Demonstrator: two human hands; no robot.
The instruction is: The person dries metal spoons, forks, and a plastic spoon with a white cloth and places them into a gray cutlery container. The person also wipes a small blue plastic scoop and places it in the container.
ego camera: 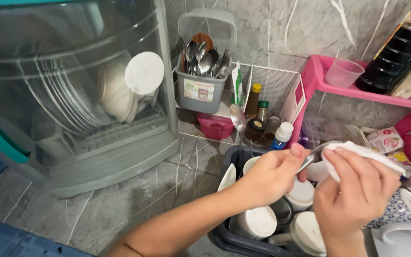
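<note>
A grey marble-patterned counter and wall are seen, with a clear plastic dish-drying cabinet at the left. A shiny metal spoon is pinched in the closed fingers of the left hand, its long axis slanting up toward the right hand, which is clamped on a white cloth wrapped around the spoon's upper end. Below, a dark tub of white cups is crowded; open room lies leftward.

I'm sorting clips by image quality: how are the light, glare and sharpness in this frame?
Head view: light is even and soft; glare streaks cross the clear dish-rack cover; the left hand and right hand holding the spoon and white cloth are slightly soft; lines bend at the edges.
</note>
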